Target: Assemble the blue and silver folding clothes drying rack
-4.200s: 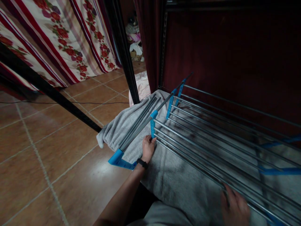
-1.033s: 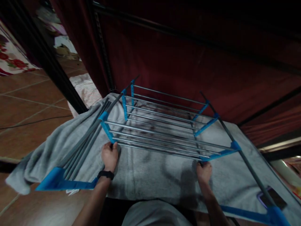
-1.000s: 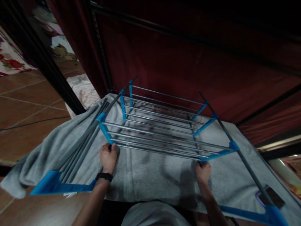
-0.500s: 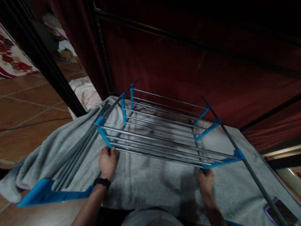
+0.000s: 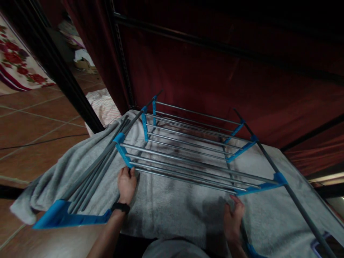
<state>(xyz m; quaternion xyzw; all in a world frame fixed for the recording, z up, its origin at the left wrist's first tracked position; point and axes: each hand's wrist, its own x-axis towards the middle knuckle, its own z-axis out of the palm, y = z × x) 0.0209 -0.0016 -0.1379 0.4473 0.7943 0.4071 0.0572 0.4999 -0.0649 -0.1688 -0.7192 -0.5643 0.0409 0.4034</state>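
Observation:
A rack [image 5: 188, 157] of grey metal tubes joined by blue plastic brackets lies on its side on a grey blanket [image 5: 172, 215]. My left hand [image 5: 127, 186], with a black band on the wrist, is closed at the lower end of the front left blue bracket [image 5: 123, 156], around the grey frame tube there. My right hand [image 5: 234, 220] is open beside the lower end of the front right blue bracket [image 5: 263, 187], thumb and fingers apart. Whether its fingertips touch the rack I cannot tell. Another blue end piece [image 5: 72, 216] sits at the near left.
Several loose grey tubes [image 5: 94, 179] lie along the blanket's left side. A phone [image 5: 326, 245] rests at the lower right, partly behind a tube. Dark metal posts [image 5: 77, 96] and a dark red curtain [image 5: 188, 79] stand behind. A cable [image 5: 48, 139] crosses the tiled floor.
My right hand has let go of the rack's lower right corner and drawn slightly down, its fingers opening. My left hand keeps its place on the rack. The whole view has shifted a little.

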